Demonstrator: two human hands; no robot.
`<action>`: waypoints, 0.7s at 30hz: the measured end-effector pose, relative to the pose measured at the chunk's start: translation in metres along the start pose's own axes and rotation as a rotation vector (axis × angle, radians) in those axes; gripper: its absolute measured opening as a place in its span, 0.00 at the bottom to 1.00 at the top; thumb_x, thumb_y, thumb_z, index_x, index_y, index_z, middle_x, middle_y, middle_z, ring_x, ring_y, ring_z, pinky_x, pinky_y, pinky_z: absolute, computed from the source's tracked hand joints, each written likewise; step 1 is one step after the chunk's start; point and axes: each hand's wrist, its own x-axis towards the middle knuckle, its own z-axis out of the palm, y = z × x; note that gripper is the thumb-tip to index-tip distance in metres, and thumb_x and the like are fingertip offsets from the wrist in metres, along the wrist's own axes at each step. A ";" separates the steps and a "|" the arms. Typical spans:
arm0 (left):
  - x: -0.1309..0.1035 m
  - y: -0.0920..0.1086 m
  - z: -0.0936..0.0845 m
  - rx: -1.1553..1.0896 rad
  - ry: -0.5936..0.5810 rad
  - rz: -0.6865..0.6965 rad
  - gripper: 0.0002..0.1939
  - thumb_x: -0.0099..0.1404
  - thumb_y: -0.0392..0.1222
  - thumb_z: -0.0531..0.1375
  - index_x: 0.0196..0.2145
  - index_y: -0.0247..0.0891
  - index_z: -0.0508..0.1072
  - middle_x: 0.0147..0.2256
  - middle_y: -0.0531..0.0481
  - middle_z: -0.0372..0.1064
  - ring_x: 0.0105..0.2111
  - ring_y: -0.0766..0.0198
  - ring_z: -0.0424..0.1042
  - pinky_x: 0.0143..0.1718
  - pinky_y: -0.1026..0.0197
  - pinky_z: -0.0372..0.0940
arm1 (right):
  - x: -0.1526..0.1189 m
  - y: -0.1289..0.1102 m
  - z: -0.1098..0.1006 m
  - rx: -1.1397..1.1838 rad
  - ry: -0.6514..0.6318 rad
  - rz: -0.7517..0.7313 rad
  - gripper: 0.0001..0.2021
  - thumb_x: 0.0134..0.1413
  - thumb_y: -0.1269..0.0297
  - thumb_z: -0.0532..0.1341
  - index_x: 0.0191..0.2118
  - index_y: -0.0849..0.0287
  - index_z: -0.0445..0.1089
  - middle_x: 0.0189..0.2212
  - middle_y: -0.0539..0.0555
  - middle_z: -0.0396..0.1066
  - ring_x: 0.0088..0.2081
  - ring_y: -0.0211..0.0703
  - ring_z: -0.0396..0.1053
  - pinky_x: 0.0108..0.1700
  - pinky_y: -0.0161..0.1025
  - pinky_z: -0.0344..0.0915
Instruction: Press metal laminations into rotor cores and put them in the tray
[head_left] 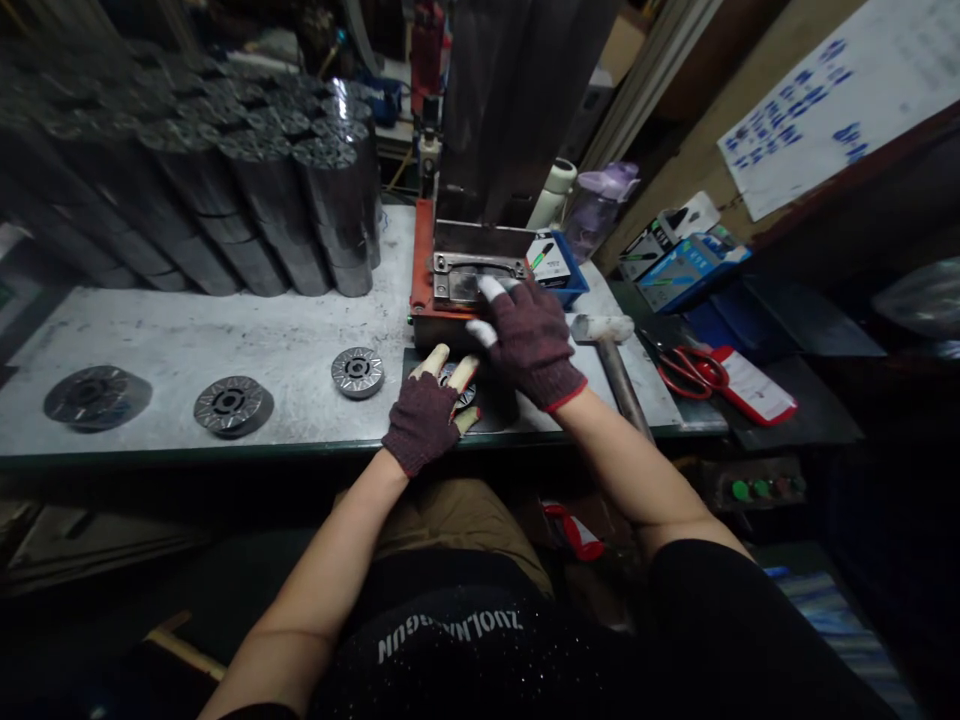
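Note:
My left hand (pixel 426 412), in a dark knit glove with pale fingertips, lies over a round slotted metal disc (pixel 466 392) at the table's front edge. Its fingers and thumb reach around the disc, which is partly hidden beneath them. My right hand (pixel 529 338), gloved the same way, is at the front of an orange-framed press (pixel 424 262). Its thumb and forefinger are apart near the metal fixture (pixel 459 287), and no object shows between them. Left of my hands lie three more slotted discs: a near one (pixel 358 371), a middle one (pixel 229 402) and a far one (pixel 94 396).
Stacked metal cylinders (pixel 330 200) fill the table's back left. A hammer (pixel 619 375) lies right of the press, beside red-handled scissors (pixel 694 372). Behind stand a blue bin (pixel 574 285), a purple bottle (pixel 600 205) and small boxes (pixel 694 265). Green buttons (pixel 750 489) sit below the table edge.

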 end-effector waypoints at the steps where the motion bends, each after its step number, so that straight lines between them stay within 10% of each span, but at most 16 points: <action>1: 0.001 0.000 -0.001 0.009 -0.019 0.020 0.36 0.64 0.50 0.64 0.67 0.45 0.61 0.67 0.39 0.54 0.62 0.42 0.62 0.61 0.44 0.61 | 0.007 0.005 0.003 0.015 0.042 -0.013 0.27 0.69 0.54 0.51 0.65 0.65 0.62 0.57 0.67 0.68 0.58 0.62 0.61 0.58 0.56 0.56; 7: 0.005 -0.001 -0.002 0.007 -0.056 0.027 0.30 0.65 0.50 0.64 0.64 0.48 0.67 0.64 0.41 0.59 0.60 0.44 0.65 0.61 0.45 0.62 | 0.038 0.012 0.003 0.063 0.027 -0.114 0.20 0.66 0.59 0.55 0.56 0.65 0.71 0.51 0.65 0.72 0.53 0.58 0.64 0.54 0.51 0.56; 12: 0.004 -0.004 0.001 -0.052 -0.019 -0.016 0.35 0.62 0.52 0.66 0.64 0.41 0.64 0.62 0.38 0.62 0.62 0.46 0.63 0.63 0.47 0.60 | 0.000 0.001 -0.001 0.088 -0.037 -0.069 0.18 0.69 0.63 0.50 0.52 0.62 0.74 0.45 0.62 0.76 0.47 0.53 0.70 0.46 0.44 0.60; 21: 0.005 -0.008 0.004 -0.113 0.016 -0.024 0.40 0.58 0.53 0.68 0.63 0.38 0.64 0.60 0.37 0.65 0.60 0.48 0.65 0.62 0.48 0.61 | -0.035 -0.021 0.003 0.046 -0.514 -0.185 0.19 0.67 0.61 0.54 0.60 0.55 0.69 0.46 0.62 0.78 0.44 0.54 0.76 0.39 0.41 0.63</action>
